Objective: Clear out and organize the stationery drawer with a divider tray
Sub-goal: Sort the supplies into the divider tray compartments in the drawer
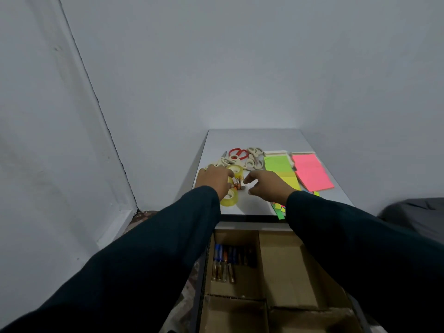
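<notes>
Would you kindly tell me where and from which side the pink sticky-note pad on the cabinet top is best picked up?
Grip the pink sticky-note pad by its two long edges, coming from above with the right hand, which is nearer. It lies flat on the cabinet top, so no face offers a hold; its right edge is free, while the green pad lies close along its left, so the finger going in there probably has little room.

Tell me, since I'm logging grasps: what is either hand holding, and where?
The left hand rests among the tape rolls; its hold is hidden. The right hand, fingers loosely curled, holds nothing.
</notes>
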